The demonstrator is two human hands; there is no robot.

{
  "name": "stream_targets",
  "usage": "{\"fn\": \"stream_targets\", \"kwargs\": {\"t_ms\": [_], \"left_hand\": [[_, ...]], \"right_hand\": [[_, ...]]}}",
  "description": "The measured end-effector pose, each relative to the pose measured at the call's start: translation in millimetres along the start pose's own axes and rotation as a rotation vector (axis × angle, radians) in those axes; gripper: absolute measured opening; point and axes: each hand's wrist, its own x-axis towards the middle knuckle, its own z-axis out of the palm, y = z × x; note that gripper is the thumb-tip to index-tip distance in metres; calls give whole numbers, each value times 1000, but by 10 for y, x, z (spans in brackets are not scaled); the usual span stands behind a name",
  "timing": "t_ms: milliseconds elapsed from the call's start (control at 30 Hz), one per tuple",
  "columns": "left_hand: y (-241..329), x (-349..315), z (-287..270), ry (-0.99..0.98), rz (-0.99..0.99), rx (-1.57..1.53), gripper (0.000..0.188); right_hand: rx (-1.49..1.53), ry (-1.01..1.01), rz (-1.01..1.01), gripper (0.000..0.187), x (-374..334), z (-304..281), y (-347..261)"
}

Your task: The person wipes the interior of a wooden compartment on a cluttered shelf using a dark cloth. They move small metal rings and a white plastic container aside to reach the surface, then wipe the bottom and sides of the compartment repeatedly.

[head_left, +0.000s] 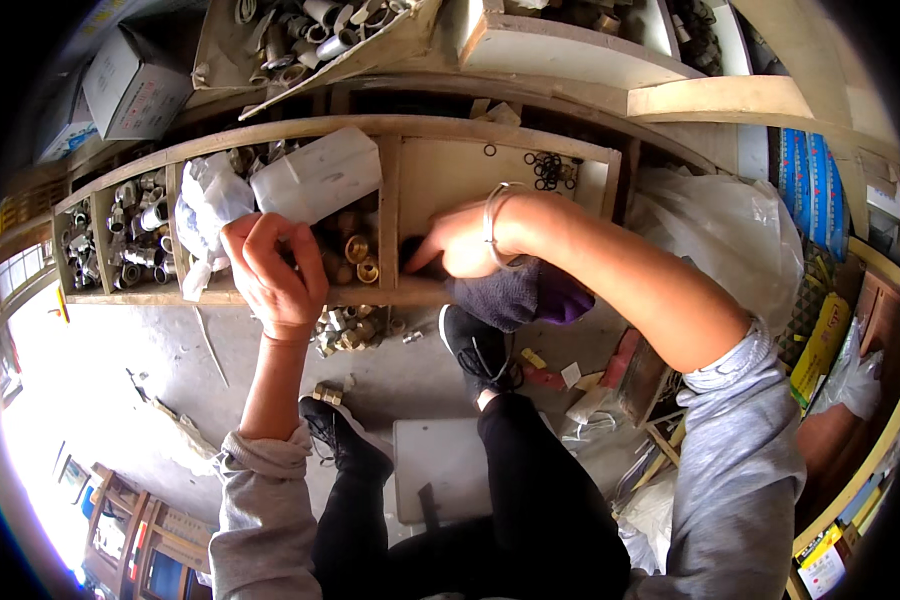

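My left hand (277,268) is raised over the front edge of a wooden sorting tray (610,170), beside a white carton (320,178) and a crumpled white plastic bag (212,200). Its fingers are curled together, and whatever may be between them is hidden. Into the front left corner of the tray's right compartment reaches my right hand (467,240), index finger stretched down and its other fingers mostly out of sight. Black rubber rings (548,170) lie at the back right of that compartment. Brass fittings (360,262) sit in the compartment between my hands. A dark purple cloth (515,297) bunches under my right wrist.
Metal fittings (140,220) fill the tray's left compartments, and more fittings (345,330) lie on the floor in front. Behind stand an open carton of parts (310,35) and a wooden bin (570,45). A clear plastic bag (720,230) lies right of the tray.
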Motion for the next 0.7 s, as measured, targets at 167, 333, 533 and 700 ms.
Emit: {"fn": "stream_targets", "kwargs": {"t_ms": [167,333,533,700], "left_hand": [[-18,-10,-26,-7,-22,-23,27],[18,-8,-6,-12,-29,-7,28],[42,4,-16,-5,-26,18,29],[56,41,-19,6,23,47,29]], "right_hand": [[-126,35,154,55,-475,141,227],[-321,43,388,34,-680,347,185],[-174,664,184,25,-497,575,267],[-141,941,101,30,-127,439,45]]}}
